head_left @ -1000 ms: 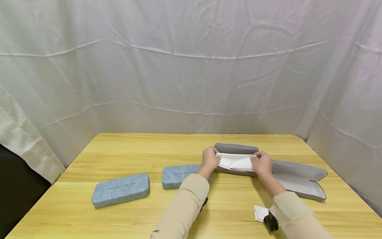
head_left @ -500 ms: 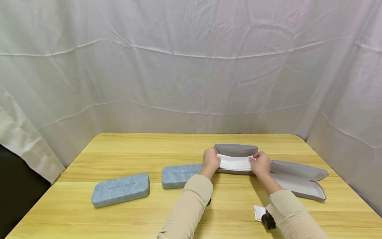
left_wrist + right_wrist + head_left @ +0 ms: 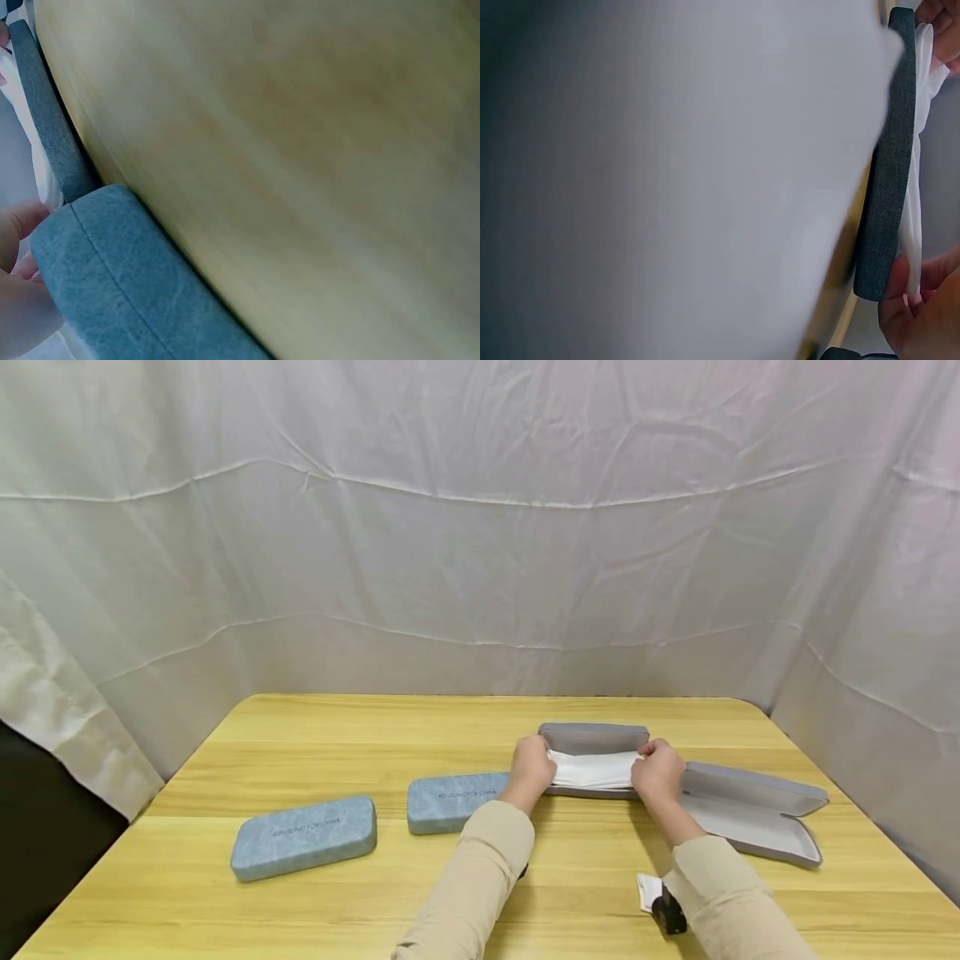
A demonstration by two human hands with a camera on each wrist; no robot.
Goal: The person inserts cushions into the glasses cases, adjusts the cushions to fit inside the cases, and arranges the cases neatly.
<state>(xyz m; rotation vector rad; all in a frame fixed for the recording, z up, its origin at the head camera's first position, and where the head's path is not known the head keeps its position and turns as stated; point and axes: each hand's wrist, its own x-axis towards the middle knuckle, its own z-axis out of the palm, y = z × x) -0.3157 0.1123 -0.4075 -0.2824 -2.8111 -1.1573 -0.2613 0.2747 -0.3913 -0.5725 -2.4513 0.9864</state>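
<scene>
Left hand (image 3: 530, 768) and right hand (image 3: 657, 770) pinch cloth (image 3: 596, 770) ends, cloth lowered into open grey case (image 3: 594, 737). Not yet tucked flat; lid open.

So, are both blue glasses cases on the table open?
No, both blue glasses cases lie closed on the table; only the grey cases are open.
</scene>
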